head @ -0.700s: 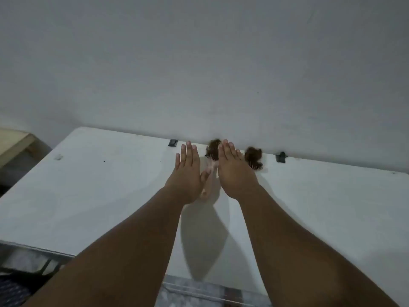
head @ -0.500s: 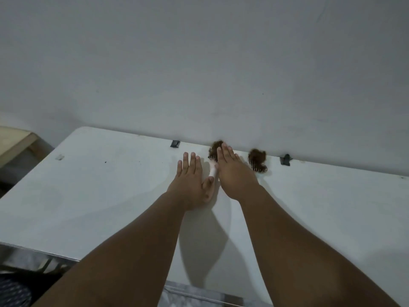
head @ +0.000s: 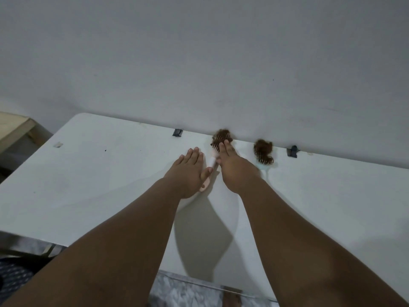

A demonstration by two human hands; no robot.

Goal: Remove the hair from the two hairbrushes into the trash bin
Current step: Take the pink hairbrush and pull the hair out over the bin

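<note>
Head view: my left hand [head: 188,169] and right hand [head: 234,167] lie open, holding nothing, by the pink brush [head: 211,161] mid-frame, ready to grab it. The blue brush [head: 263,155] waits right of it on the table [head: 99,173].

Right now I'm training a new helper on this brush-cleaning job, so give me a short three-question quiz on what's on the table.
1. True or false: both brushes still carry hair.
2. Which brush lies between the hands: A) pink brush B) blue brush C) neither
3. Fill in: the right hand reaches its fingertips to the ____ on the pink brush.

Key: 1 true; hair on the pink one, a clump on the blue. 2 A; the left hand lies beside its handle. 3 hair.
</note>
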